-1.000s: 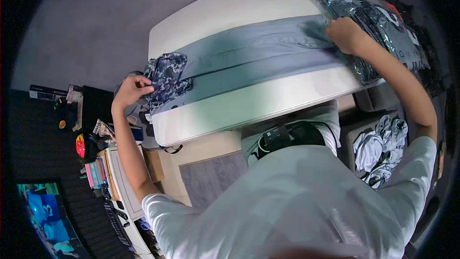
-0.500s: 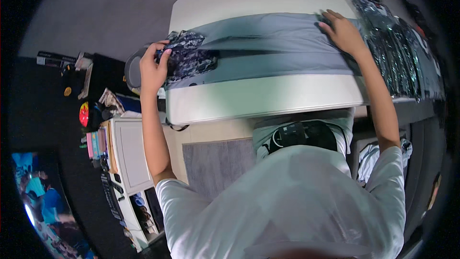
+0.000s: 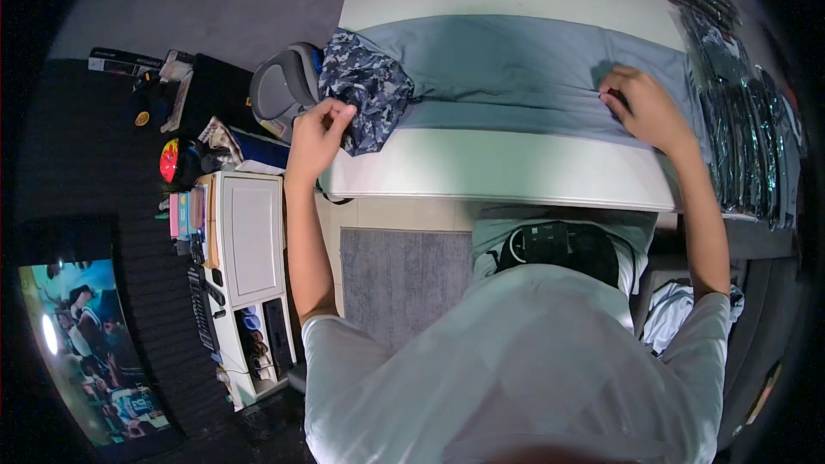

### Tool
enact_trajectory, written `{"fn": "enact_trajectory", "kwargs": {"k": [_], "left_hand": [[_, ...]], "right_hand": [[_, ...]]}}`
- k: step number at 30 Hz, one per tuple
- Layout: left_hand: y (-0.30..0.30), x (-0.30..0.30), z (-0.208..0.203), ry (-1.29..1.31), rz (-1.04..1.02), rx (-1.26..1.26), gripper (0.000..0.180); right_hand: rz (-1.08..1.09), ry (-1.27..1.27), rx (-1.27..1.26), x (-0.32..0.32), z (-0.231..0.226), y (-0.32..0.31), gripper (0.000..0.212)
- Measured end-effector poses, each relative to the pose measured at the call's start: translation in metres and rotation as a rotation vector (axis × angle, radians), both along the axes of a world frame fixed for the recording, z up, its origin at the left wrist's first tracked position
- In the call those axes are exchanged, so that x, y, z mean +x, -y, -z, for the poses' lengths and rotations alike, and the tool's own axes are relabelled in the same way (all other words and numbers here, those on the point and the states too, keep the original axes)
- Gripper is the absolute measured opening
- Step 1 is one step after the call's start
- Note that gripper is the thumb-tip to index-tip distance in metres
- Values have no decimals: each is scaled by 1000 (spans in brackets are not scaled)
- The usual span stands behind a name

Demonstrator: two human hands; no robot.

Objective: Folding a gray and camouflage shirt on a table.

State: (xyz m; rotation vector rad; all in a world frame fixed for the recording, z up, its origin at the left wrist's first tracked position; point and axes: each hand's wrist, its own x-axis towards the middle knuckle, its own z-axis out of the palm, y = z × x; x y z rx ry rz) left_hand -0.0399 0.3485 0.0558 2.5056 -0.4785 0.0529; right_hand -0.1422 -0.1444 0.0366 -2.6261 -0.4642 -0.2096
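Observation:
A long grey garment, which looks like trousers, lies across the white table. At its left end is a dark blue-and-grey camouflage-patterned cloth; whether the two are sewn together I cannot tell. My left hand pinches the near-left edge of the patterned cloth between thumb and fingers. Over toward the right end, my right hand has its fingers curled and pinched on the grey cloth, which wrinkles in a line leading to it. The fingertips of that hand are partly hidden.
Stacks of clear-wrapped dark packages line the table's right end. A grey plastic object stands beyond the left edge. Further left are a white cabinet and a lit screen. A grey rug lies on the floor.
The gap between the two grey strips has closed, and the patterned cloth is spread flatter. My right hand has moved nearer me and its fingers have curled in. My left hand now pinches lower.

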Motion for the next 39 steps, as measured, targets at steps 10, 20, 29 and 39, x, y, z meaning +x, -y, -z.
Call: {"fn": "enact_trajectory", "kwargs": {"k": [10,20,29,39], "left_hand": [[21,-17,25,366,101,128,11],[34,-19,29,413,-223,-399,20],[-4,-31,-12,255,-56,30,62],[-36,-35,-43,-381,161,-212,34]], "right_hand": [[-244,122,44,93,-23,-156,35],[-470,-166,322,137,5,-271,40],[-263,145,311,133,18,-254,21],[-423,-160,239,142,16,-226,44]]}}
